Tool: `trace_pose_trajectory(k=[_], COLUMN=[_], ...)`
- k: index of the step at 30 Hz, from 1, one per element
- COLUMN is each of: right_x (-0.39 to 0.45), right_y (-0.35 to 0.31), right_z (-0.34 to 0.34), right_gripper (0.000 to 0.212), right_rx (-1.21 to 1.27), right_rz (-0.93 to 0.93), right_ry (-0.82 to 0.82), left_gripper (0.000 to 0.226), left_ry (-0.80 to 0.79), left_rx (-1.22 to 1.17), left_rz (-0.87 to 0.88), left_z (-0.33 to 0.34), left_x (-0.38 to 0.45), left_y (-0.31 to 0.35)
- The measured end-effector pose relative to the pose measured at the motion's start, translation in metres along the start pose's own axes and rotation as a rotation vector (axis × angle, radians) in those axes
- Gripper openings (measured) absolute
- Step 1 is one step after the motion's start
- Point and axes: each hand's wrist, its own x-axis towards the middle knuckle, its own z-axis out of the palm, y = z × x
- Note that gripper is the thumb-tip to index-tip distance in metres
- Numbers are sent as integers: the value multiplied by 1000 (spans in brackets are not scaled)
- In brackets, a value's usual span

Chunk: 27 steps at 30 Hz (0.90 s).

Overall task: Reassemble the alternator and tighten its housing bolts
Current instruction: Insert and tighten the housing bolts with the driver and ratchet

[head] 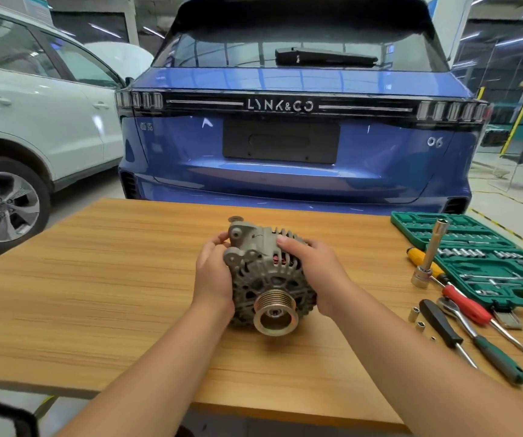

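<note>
A grey metal alternator (263, 272) lies on its side in the middle of the wooden table (96, 279), its ribbed pulley (275, 315) pointing toward me. My left hand (214, 279) grips the housing's left side, fingertips by the mounting lugs. My right hand (317, 272) curls over the top right of the housing, thumb on the cooling fins. Copper windings show red through the slots. A socket on a long extension bar (428, 257) stands upright at the right, untouched.
An open green socket set case (487, 266) lies at the table's right. Beside it lie a ratchet with a green handle (481, 342), red, yellow and black screwdrivers (471, 307) and small loose sockets (414, 313). A blue car stands just beyond the table, a white one at left.
</note>
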Motion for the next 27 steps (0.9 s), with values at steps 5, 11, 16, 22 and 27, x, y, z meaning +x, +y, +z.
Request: trace_pose_trajectory(k=[5, 11, 16, 22, 27], right_x=[14, 9, 1, -14, -20], right_y=[-25, -67, -69, -66, -56], right_z=[-9, 41, 53, 36, 21], right_gripper=[54, 81, 50, 66, 64], right_rx=[-263, -893, -1123, -1185, -1080], right_rz=[39, -57, -107, -165, -191], right_ry=[-159, -161, -142, -101, 6], left_gripper=[38, 34, 18, 26, 31], left_ry=[93, 243, 148, 145, -42], left_rx=[55, 78, 123, 277, 282], left_rz=[26, 55, 22, -212, -245], left_z=[10, 35, 25, -7, -6], left_x=[-18, -72, -87, -61, -62], left_y=[-3, -13, -19, -15, -19])
